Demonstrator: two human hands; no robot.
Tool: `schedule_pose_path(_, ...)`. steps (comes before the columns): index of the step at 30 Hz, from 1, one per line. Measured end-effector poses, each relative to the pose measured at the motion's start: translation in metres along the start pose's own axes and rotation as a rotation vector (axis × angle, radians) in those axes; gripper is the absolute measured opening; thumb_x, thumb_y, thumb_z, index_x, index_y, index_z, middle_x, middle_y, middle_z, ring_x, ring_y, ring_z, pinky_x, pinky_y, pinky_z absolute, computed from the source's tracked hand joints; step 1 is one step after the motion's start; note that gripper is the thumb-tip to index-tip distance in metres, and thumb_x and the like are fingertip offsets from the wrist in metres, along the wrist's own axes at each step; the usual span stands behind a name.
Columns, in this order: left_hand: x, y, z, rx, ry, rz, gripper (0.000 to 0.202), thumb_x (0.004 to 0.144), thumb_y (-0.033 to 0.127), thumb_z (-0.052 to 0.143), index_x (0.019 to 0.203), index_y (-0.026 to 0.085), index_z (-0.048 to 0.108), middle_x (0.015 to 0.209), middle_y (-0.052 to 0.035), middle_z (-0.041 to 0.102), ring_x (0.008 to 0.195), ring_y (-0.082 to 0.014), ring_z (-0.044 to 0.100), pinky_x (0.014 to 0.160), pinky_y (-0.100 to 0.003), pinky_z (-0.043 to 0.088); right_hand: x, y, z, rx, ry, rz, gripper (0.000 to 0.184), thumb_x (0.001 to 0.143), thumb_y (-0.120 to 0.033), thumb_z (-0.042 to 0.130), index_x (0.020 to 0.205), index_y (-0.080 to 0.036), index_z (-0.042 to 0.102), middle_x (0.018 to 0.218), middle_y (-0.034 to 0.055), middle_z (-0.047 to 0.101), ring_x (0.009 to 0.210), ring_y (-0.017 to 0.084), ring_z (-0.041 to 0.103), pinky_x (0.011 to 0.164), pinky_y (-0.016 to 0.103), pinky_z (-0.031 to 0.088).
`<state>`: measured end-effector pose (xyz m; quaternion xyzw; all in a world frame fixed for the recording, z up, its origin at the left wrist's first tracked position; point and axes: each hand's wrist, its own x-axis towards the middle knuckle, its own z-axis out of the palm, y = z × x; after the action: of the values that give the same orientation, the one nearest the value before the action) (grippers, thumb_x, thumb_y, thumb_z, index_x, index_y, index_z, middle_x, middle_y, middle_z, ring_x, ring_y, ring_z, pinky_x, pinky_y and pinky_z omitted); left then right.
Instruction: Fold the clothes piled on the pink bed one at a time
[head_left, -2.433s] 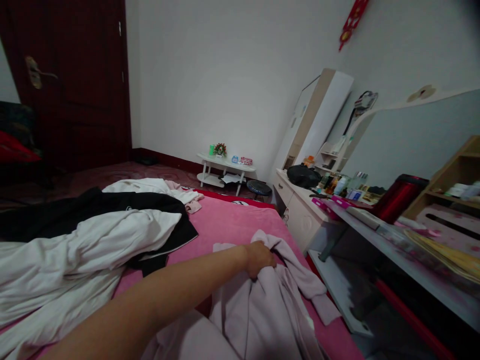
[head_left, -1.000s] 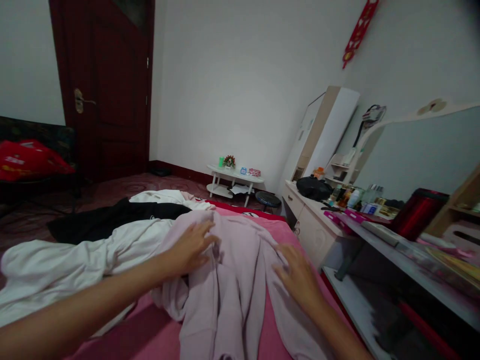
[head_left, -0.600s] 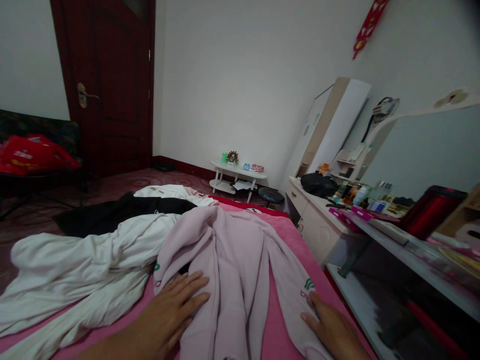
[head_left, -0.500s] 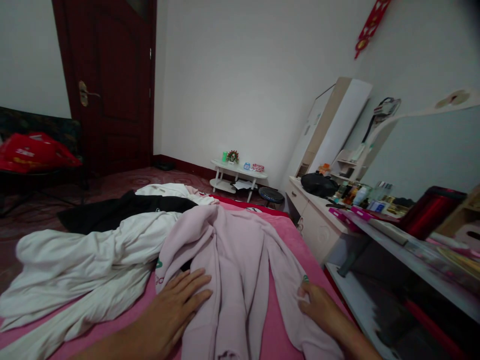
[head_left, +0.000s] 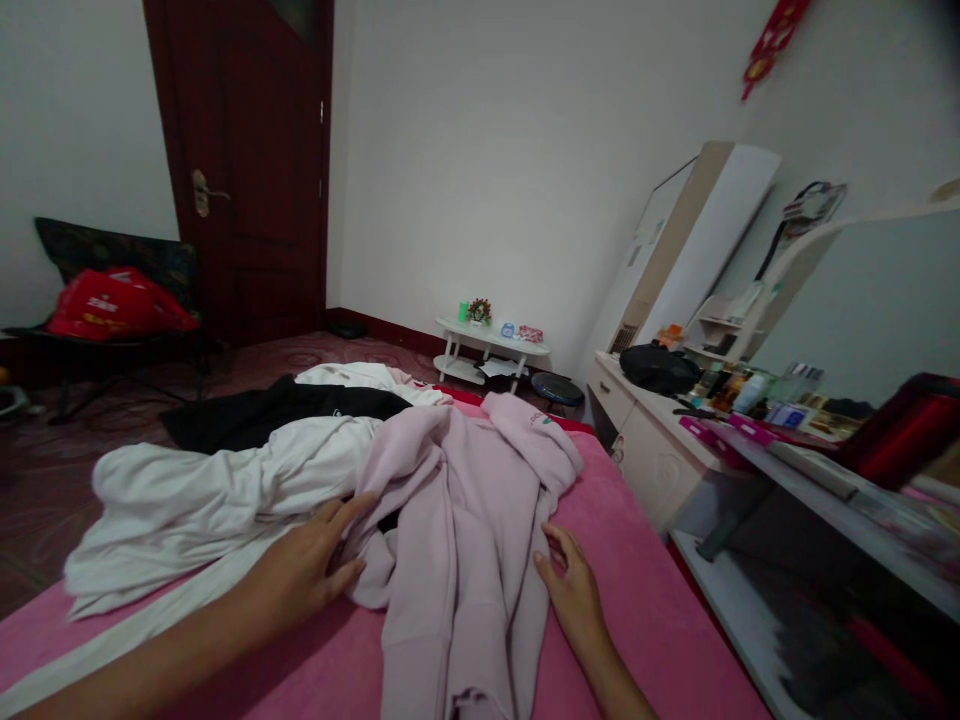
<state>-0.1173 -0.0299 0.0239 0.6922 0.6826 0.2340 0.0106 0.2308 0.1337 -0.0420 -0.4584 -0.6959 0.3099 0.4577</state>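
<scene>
Lilac top (head_left: 487,500), one, near bed's (head_left: 660,590) right edge — left hand (head_left: 311,565) beside it, grip unclear; right hand (head_left: 576,590), fingers released — uneven tugging could dislodge its folded sleeve (head_left: 536,435).

The top (head_left: 487,480) is showing pale lilac-pink, its sleeve (head_left: 517,420) carrying a green print (head_left: 546,420). The bedspread (head_left: 637,590) is showing deeper pink. A white garment (head_left: 225,490) is looking plain; a black garment (head_left: 259,415) is bearing a tiny pale logo (head_left: 337,413). The bag (head_left: 112,308) is displaying red with white and yellow lettering.
</scene>
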Motion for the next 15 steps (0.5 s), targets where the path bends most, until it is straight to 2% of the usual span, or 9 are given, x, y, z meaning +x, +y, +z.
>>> schedule_pose_path(2, 0.003, 0.007, 0.003, -0.046, -0.085, -0.008, 0.055, 0.074, 0.016, 0.048, 0.129, 0.021, 0.046, 0.108, -0.0068, 0.063, 0.089, -0.0213, 0.064, 0.077, -0.029, 0.049, -0.006, 0.000, 0.003, -0.063, -0.020, -0.075, 0.039, 0.077, -0.033, 0.059, 0.112, -0.018, 0.062, 0.118, 0.0117, 0.062, 0.113, 0.025, 0.057, 0.103, 0.041, 0.043)
schedule_pose_path(4, 0.011, 0.017, -0.001, -0.051, -0.164, -0.005, 0.047, 0.067, 0.012, 0.048, 0.112, 0.021, 0.055, 0.093, -0.0031, 0.066, 0.082, -0.0198, 0.063, 0.070, -0.026, 0.046, -0.007, -0.006, -0.001, -0.097, -0.040, -0.119, 0.032, 0.077, -0.032, 0.059, 0.106, -0.019, 0.066, 0.118, 0.0111, 0.062, 0.115, 0.025, 0.056, 0.104, 0.041, 0.041)
schedule_pose_path(5, 0.017, 0.022, -0.009, -0.041, -0.196, 0.005, 0.043, 0.065, 0.012, 0.048, 0.106, 0.021, 0.058, 0.087, -0.0018, 0.065, 0.077, -0.0190, 0.063, 0.066, -0.025, 0.045, -0.007, -0.009, -0.004, -0.107, -0.045, -0.124, 0.029, 0.077, -0.031, 0.059, 0.102, -0.020, 0.068, 0.118, 0.0110, 0.062, 0.115, 0.026, 0.055, 0.105, 0.042, 0.040)
schedule_pose_path(7, 0.037, 0.028, -0.035, 0.001, -0.212, 0.050, 0.039, 0.064, 0.014, 0.049, 0.101, 0.021, 0.061, 0.080, -0.0003, 0.064, 0.070, -0.0175, 0.061, 0.062, -0.024, 0.042, -0.006, -0.013, -0.008, -0.109, -0.045, -0.102, 0.026, 0.078, -0.032, 0.059, 0.098, -0.021, 0.070, 0.118, 0.0109, 0.062, 0.116, 0.026, 0.055, 0.104, 0.042, 0.040)
schedule_pose_path(9, 0.066, 0.028, -0.075, 0.065, -0.134, 0.121, 0.037, 0.068, 0.017, 0.051, 0.103, 0.021, 0.062, 0.078, -0.0001, 0.064, 0.070, -0.0169, 0.060, 0.064, -0.024, 0.042, -0.007, -0.014, -0.009, -0.105, -0.045, -0.084, 0.024, 0.078, -0.033, 0.059, 0.095, -0.021, 0.071, 0.118, 0.0110, 0.062, 0.115, 0.026, 0.055, 0.104, 0.042, 0.041)
schedule_pose_path(11, 0.102, 0.018, -0.118, 0.167, 0.051, 0.162, 0.036, 0.072, 0.021, 0.052, 0.107, 0.021, 0.062, 0.091, -0.0019, 0.064, 0.085, -0.0187, 0.061, 0.076, -0.025, 0.043, -0.007, -0.015, -0.008, -0.106, -0.045, -0.078, 0.023, 0.078, -0.033, 0.059, 0.092, -0.021, 0.072, 0.117, 0.0113, 0.062, 0.115, 0.027, 0.055, 0.103, 0.041, 0.041)
schedule_pose_path(12, 0.120, 0.010, -0.136, 0.239, 0.175, 0.129, 0.035, 0.076, 0.025, 0.051, 0.108, 0.020, 0.062, 0.099, -0.0035, 0.062, 0.093, -0.0207, 0.060, 0.081, -0.027, 0.042, -0.008, -0.016, -0.008, -0.107, -0.044, -0.076, 0.023, 0.077, -0.033, 0.059, 0.091, -0.021, 0.072, 0.117, 0.0116, 0.062, 0.114, 0.027, 0.056, 0.103, 0.042, 0.041)
schedule_pose_path(13, 0.136, 0.001, -0.150, 0.306, 0.276, 0.075, 0.036, 0.081, 0.026, 0.046, 0.113, 0.018, 0.060, 0.106, -0.0045, 0.059, 0.100, -0.0228, 0.058, 0.086, -0.031, 0.040, -0.008, -0.017, -0.008, -0.108, -0.044, -0.073, 0.023, 0.077, -0.033, 0.059, 0.090, -0.021, 0.073, 0.117, 0.0118, 0.062, 0.114, 0.027, 0.056, 0.103, 0.042, 0.041)
schedule_pose_path(15, 0.159, -0.018, -0.161, 0.421, 0.331, 0.022, 0.039, 0.087, 0.018, 0.035, 0.118, 0.011, 0.057, 0.120, -0.0097, 0.051, 0.110, -0.0282, 0.053, 0.090, -0.039, 0.038, -0.008, -0.019, -0.008, -0.103, -0.046, -0.063, 0.023, 0.078, -0.034, 0.058, 0.090, -0.021, 0.073, 0.117, 0.0120, 0.062, 0.114, 0.027, 0.056, 0.103, 0.042, 0.041)
